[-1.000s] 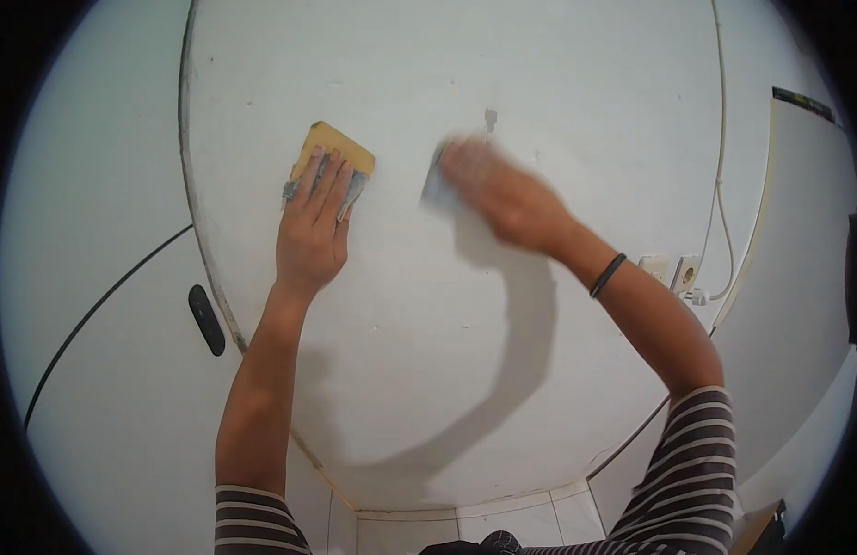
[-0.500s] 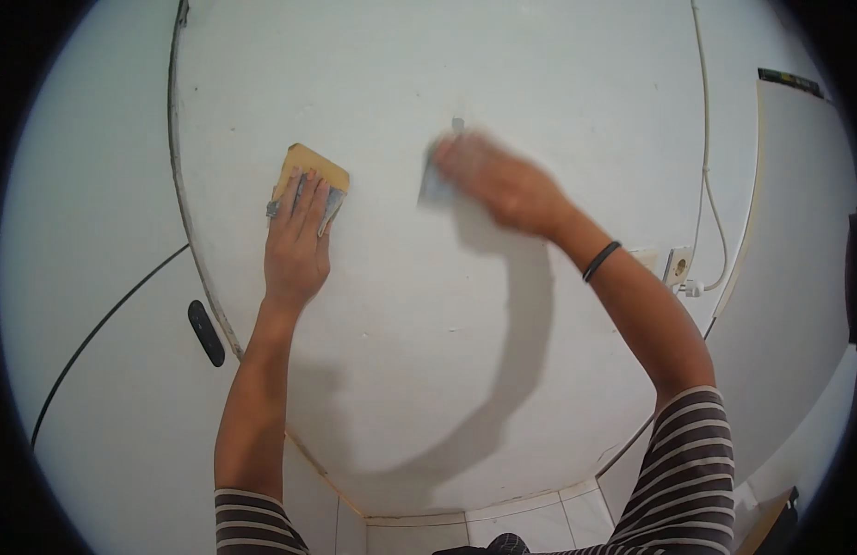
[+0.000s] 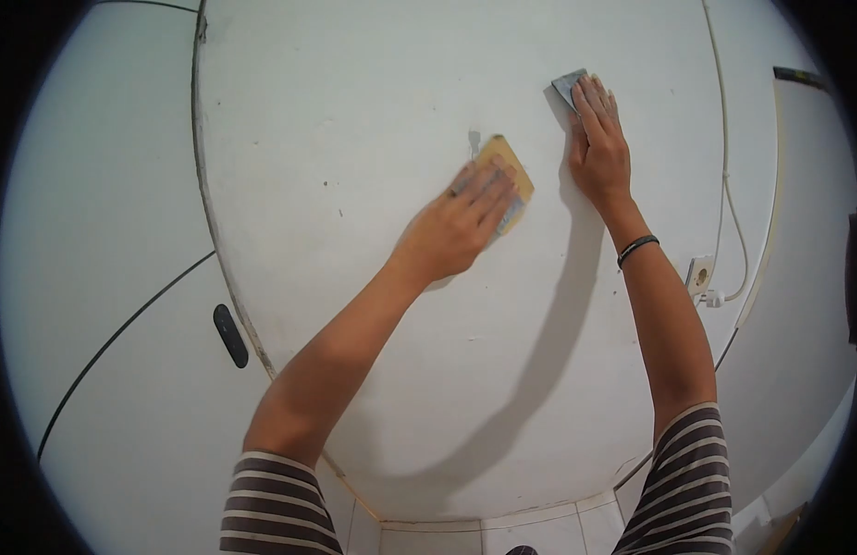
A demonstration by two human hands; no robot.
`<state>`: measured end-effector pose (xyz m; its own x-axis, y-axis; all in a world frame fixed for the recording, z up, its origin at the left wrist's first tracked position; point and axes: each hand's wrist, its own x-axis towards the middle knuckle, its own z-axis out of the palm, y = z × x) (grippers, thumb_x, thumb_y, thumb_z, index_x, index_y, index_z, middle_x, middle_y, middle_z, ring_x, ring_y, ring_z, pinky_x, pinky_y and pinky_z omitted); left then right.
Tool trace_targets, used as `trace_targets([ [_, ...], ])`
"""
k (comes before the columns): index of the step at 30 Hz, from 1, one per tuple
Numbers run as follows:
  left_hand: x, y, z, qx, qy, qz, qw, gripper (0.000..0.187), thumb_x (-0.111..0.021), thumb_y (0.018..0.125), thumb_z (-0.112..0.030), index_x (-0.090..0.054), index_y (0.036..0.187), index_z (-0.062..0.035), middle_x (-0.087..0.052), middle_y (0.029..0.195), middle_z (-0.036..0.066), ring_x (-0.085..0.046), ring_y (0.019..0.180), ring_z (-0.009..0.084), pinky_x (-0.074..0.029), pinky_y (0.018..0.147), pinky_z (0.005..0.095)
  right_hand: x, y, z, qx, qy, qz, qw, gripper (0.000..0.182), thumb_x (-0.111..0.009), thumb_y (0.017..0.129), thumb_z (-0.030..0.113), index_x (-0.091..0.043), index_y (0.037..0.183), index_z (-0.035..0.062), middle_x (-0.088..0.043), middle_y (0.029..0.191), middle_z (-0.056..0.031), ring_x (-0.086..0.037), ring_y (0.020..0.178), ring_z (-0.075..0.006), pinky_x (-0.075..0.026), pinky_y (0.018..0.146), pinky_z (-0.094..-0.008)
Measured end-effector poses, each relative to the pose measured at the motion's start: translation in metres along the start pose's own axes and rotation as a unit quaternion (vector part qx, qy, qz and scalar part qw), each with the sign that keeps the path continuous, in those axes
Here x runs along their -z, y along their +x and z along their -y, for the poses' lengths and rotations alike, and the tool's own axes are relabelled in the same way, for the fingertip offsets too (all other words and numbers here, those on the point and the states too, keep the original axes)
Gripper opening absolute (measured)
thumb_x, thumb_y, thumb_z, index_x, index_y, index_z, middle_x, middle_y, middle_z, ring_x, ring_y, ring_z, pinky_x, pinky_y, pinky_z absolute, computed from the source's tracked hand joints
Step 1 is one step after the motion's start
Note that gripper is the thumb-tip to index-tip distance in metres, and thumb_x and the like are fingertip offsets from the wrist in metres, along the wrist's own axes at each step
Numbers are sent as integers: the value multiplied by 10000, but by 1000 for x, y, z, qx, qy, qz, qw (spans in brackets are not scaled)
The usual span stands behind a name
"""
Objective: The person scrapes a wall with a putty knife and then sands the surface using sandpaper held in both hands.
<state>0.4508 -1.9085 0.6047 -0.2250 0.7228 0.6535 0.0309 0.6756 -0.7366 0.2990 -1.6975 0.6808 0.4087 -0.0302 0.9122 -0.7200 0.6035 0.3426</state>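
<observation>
My left hand (image 3: pixel 461 222) holds a yellow sponge (image 3: pixel 518 174) with a grey cloth-like piece by it, pressed against the white wall (image 3: pixel 400 111) near the middle. A small grey mark (image 3: pixel 474 141) shows on the wall just above that hand. Higher up and to the right, my right hand (image 3: pixel 601 143) has its fingers over a flat grey pad (image 3: pixel 566 86) on the wall. Most of the pad lies hidden under the fingers.
A socket (image 3: pixel 700 276) and a white plug (image 3: pixel 715 299) with a cable (image 3: pixel 726 166) are at the right. At the left, a dark oval handle (image 3: pixel 230 336) sits beyond the wall's edge. Floor tiles (image 3: pixel 539 535) show at the bottom.
My left hand has moved right with the yellow sponge, towards the wall's middle. My right hand has moved up and right with the grey pad. The view has shifted slightly.
</observation>
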Motion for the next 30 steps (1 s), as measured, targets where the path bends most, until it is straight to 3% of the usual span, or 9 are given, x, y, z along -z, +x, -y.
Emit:
trace_targets([
  [7, 29, 1, 66, 190, 78, -76, 976, 503, -587, 894, -5, -536, 1389, 68, -534, 1465, 217, -461, 1411, 366, -467, 1114, 423, 1, -1, -2, 8, 18, -4, 1000, 437, -556, 952, -9, -578, 1387, 30, -541, 1487, -121, -440, 1435, -298, -327, 1229, -447],
  [11, 20, -14, 29, -32, 10, 38, 999, 522, -594, 884, 1, -535, 1400, 52, -500, 1503, 208, -512, 1373, 339, -473, 1105, 413, 1, 0, -4, 10, 22, -6, 1000, 431, -552, 956, 1, -580, 1385, 28, -546, 1483, -119, -444, 1433, -297, -329, 1226, -453],
  [14, 23, -15, 73, 49, 32, 4, 998, 523, -578, 901, -3, -518, 1418, 46, -497, 1509, 195, -520, 1366, 325, -485, 1090, 406, 0, 2, -3, 16, 30, -9, 999, 425, -548, 957, 6, -586, 1380, 28, -552, 1476, -121, -448, 1430, -297, -330, 1223, -455],
  [16, 39, 5, 95, 172, 61, -47, 982, 551, -539, 921, 15, -456, 1465, 44, -469, 1535, 171, -479, 1397, 336, -481, 1086, 430, 1, -1, -5, 14, 32, -10, 999, 422, -545, 957, 6, -590, 1376, 27, -554, 1474, -124, -448, 1430, -298, -331, 1221, -455],
  [18, 33, 10, 81, 149, 78, -61, 984, 524, -538, 911, -26, -484, 1417, 101, -518, 1458, 256, -498, 1368, 371, -463, 1104, 418, -1, 1, -6, 19, 36, -11, 999, 418, -542, 956, 4, -593, 1371, 25, -554, 1473, -129, -447, 1430, -300, -331, 1220, -454],
  [20, 10, -7, 56, 48, -12, -6, 999, 532, -534, 921, 34, -469, 1448, 63, -475, 1532, 173, -464, 1401, 387, -439, 1137, 461, -2, 0, -7, 20, 39, -12, 999, 417, -543, 956, 4, -592, 1370, 21, -552, 1474, -131, -445, 1431, -305, -332, 1220, -457],
  [24, 15, -11, 43, -119, -41, 44, 991, 486, -541, 904, -24, -542, 1376, 91, -544, 1458, 204, -499, 1383, 351, -430, 1150, 439, -2, 0, -9, 19, 33, -12, 999, 417, -549, 954, 7, -589, 1369, 16, -550, 1476, -131, -443, 1432, -312, -337, 1216, -459],
  [28, 42, 24, 123, 153, 100, -60, 981, 495, -515, 942, -28, -484, 1422, 87, -521, 1470, 227, -513, 1358, 368, -456, 1118, 404, 1, 1, -7, 24, 39, -14, 999, 421, -550, 952, 7, -589, 1371, 19, -552, 1475, -128, -443, 1431, -314, -341, 1213, -461],
  [30, 37, 27, 119, 119, 101, -49, 987, 508, -512, 945, -26, -457, 1435, 93, -502, 1476, 253, -531, 1333, 377, -467, 1101, 412, 0, 1, -7, 23, 47, -12, 999, 419, -552, 951, 6, -592, 1368, 20, -553, 1473, -126, -443, 1431, -313, -343, 1210, -462],
])
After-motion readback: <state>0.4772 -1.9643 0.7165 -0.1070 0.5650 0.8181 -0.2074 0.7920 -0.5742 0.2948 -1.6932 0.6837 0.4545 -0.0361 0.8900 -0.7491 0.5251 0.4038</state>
